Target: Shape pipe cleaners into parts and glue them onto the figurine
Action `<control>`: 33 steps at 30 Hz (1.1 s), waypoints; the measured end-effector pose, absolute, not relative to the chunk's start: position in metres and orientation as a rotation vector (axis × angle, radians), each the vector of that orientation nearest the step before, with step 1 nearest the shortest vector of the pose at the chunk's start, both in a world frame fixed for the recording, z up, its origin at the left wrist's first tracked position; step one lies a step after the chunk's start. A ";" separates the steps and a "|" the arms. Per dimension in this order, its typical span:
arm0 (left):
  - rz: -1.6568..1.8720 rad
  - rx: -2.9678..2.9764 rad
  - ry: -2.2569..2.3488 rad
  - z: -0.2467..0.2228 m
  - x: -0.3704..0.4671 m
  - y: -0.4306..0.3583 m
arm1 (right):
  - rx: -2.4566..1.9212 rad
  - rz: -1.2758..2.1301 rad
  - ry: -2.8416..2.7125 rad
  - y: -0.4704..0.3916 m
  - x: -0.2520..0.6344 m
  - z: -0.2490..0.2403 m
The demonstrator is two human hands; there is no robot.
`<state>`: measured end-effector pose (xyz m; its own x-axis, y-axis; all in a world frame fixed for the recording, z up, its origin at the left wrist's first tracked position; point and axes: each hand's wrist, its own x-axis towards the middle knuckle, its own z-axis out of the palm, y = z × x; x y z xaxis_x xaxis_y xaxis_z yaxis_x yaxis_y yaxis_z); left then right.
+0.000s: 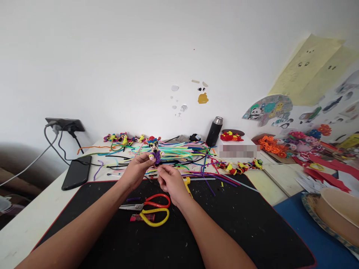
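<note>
The left hand (139, 170) is clamped on a small fuzzy figurine (156, 156), thumb and fingers pinching its purple body from the left side. The figurine stands upright in the grip, its red-and-blue headdress above the fingertips, its painted-looking face toward the camera and its dark lower end pointing down. The right hand (174, 184) is just below and to the right, thumb and forefinger drawn together at that dark lower end; whether they pinch it or only touch it I cannot tell. Right behind the grip lies a loose heap of pipe cleaners (179, 150) in green, pink, yellow and other colours, with strands spilling to both sides. Below the grip, nearer the wearer, scissors (139, 206) with one red and one yellow handle lie on a black mat (252, 216), blades pointing left, partly over a pinkish-red lighter (135, 218). A yellow tool (187, 181), partly hidden, lies just beyond the right hand. Well to the left of the grip a dark smartphone (75, 173) lies on the white tabletop (42, 220), and farther back a power socket (78, 126) with plugged-in cables sits on the wall. Behind and to the right of the grip a black thermos (214, 132) stands beside a white box (248, 142) bearing a red-and-yellow figure (232, 137). More coloured figures (125, 139) lie behind and left of the grip; orange flowers (270, 146) are far to its right.
</note>
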<state>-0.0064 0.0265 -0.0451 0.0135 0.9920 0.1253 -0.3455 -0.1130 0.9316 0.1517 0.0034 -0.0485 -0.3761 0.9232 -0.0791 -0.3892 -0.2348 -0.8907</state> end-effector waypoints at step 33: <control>1.397 1.023 0.874 -0.044 -0.009 0.025 | -0.813 1.751 -1.051 0.002 0.153 -0.046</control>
<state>-0.0087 0.0253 -0.0440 0.0182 0.9952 0.0965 -0.3490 -0.0841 0.9334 0.1527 0.0019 -0.0465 -0.3700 0.9255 -0.0809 -0.3643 -0.2246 -0.9038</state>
